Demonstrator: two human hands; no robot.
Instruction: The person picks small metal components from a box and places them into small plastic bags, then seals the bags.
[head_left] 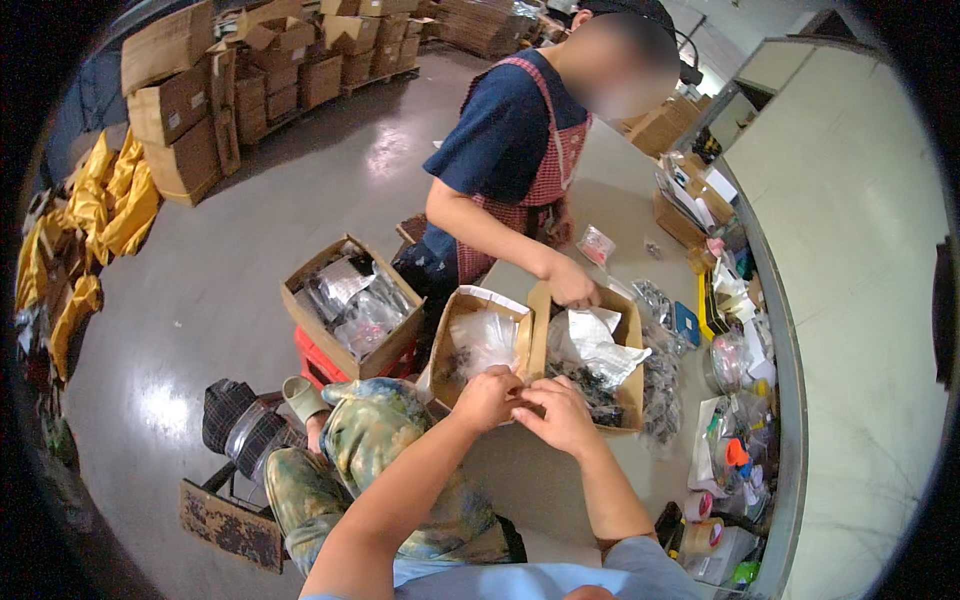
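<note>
Below centre frame, left hand [487,398] and right hand [560,415] nearly touch.
Fingers curl partly closed, whether on anything I cannot tell; beyond, the open brown left box [441,345] holds crumpled clear plastic [485,335], the right box [632,388] white sheets [600,347] over dark pieces [605,408].

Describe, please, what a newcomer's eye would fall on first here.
Probably the bright yellow material heaped at far left. Next, the person's left hand and right hand, close together by two open cardboard boxes. Beyond, a co-worker in a red checked apron has one hand at the right box.

Left hand [485,399] close beside right hand [562,417]
</note>
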